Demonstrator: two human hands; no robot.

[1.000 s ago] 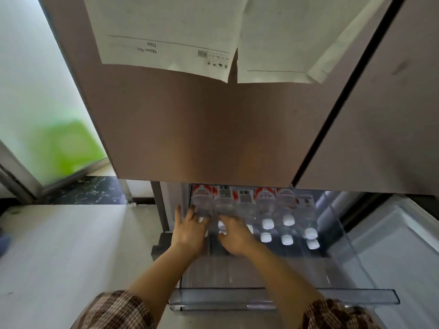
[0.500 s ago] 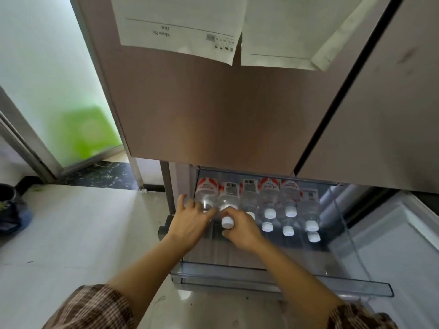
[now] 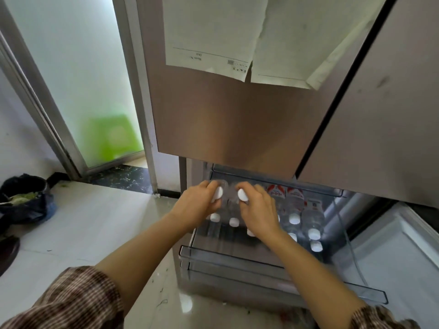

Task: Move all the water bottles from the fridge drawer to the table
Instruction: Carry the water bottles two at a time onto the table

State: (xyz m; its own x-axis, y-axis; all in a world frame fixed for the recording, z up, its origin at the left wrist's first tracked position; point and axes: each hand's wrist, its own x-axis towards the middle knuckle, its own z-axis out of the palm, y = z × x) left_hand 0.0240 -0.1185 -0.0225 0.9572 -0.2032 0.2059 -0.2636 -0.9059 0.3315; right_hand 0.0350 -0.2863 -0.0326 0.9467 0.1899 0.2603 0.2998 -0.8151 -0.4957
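A clear fridge drawer (image 3: 237, 257) is pulled out below the closed fridge doors. Several water bottles (image 3: 295, 205) with white caps and red labels lie in it, caps toward me. My left hand (image 3: 199, 205) is closed around the neck of one bottle whose white cap (image 3: 218, 194) pokes out by my thumb. My right hand (image 3: 257, 210) grips another bottle by its neck, its cap (image 3: 242, 194) showing above my fingers. Both held bottles are raised a little above the rest, their bodies mostly hidden by my hands.
The copper fridge door (image 3: 225, 129) with taped papers (image 3: 209, 36) hangs right above the drawer. At the right is an open white compartment (image 3: 392, 257). A dark bag (image 3: 23, 200) sits on the pale floor at left, near a frosted glass door (image 3: 71, 79).
Both hands have closed on bottle necks and lifted the two leftmost bottles up and toward me. The camera has pulled back and turned slightly left.
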